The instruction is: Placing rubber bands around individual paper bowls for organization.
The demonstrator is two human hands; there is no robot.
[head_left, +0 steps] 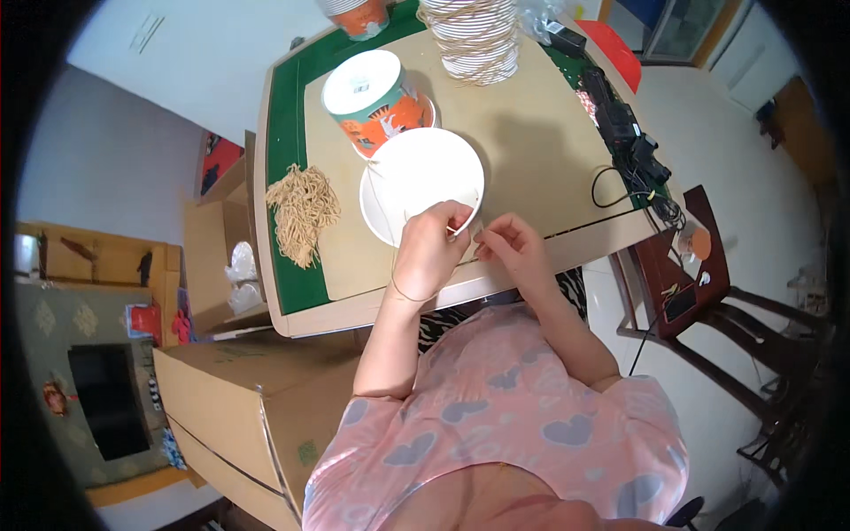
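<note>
We see a table (287, 128) bearing tan cords (304, 215) at left, a patterned bucket (387, 119) and white stack (478, 44) upper centre, black devices (617, 119) upper right.

You wear a loose pink shirt (518, 420) printed with grey-blue hearts and smaller, paler marks; its wide short sleeves (651, 411) leave your forearms (387, 350) bare. Around your left wrist (414, 281) lies a thin tan loop (409, 298), whether bracelet or cord cannot be told. Black-and-white striped cloth (571, 285) shows beyond your shirt's hem, and a small gold-coloured spot (503, 464) marks the neckline.
</note>
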